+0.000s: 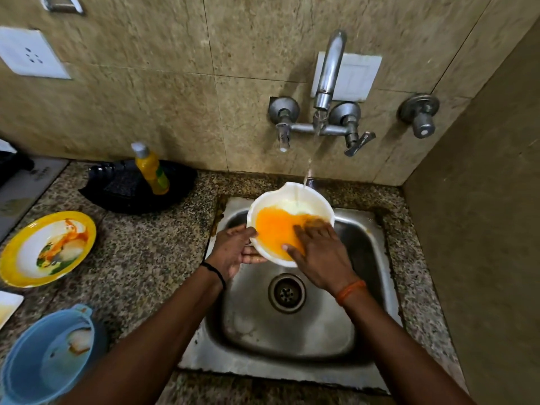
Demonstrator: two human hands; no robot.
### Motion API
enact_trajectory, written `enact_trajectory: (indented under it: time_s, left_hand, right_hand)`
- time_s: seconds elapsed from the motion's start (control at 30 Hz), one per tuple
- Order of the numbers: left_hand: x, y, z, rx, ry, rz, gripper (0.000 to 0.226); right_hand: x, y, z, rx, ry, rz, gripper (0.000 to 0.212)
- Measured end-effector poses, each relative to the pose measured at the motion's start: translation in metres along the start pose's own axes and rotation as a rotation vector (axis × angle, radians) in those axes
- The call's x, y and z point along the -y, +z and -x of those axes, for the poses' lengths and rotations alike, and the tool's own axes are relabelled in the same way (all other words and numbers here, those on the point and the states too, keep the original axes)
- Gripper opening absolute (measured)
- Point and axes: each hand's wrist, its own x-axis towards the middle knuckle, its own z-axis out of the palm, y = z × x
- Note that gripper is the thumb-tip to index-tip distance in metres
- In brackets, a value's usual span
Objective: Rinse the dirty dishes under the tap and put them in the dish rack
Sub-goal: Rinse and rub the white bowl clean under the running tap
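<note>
Over the sink (pixel 362 340), under the running tap (pixel 328 71): white bowl (pixel 287 197), orange residue inside. Left hand (pixel 233 249) grips its near-left rim; right hand (pixel 318 255) rubs inside, fingers flat. Yellow-rimmed plate (pixel 17 252) and blue bowl (pixel 26 363) wait soiled, near left. Rack unseen; task judged early.

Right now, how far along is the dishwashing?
Nothing looks finished, and no rack is in view. In hand: the left hand holds a white bowl under the running tap while the right hand rubs its orange residue. Left: the yellow plate and blue bowl, both dirty.
</note>
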Motion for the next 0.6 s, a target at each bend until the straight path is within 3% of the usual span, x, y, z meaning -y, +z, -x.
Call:
enact_trajectory:
  time_s: [0.07, 0.17, 0.3, 0.5, 0.6]
  left_hand:
    - [-0.002, 0.001, 0.0, -0.007, 0.01, 0.005, 0.022]
    - [-0.002, -0.002, -0.001, -0.038, 0.018, 0.007, 0.025]
    - [0.003, -0.008, -0.003, -0.05, 0.032, 0.042, 0.03]
    - [0.001, -0.003, 0.002, -0.075, 0.065, 0.006, 0.025]
    - [0.004, -0.003, 0.001, -0.075, 0.059, -0.011, 0.028]
  right_hand:
    - [0.006, 0.001, 0.006, 0.018, -0.029, -0.017, 0.089]
    - [0.015, 0.005, 0.023, 0.096, -0.155, -0.221, 0.068]
    - [-0.01, 0.016, 0.024, -0.041, 0.0, 0.005, 0.066]
    - [0.014, 0.026, 0.041, -0.02, -0.18, -0.127, 0.078]
    - [-0.016, 0.029, 0.025, -0.053, -0.045, -0.049, 0.068]
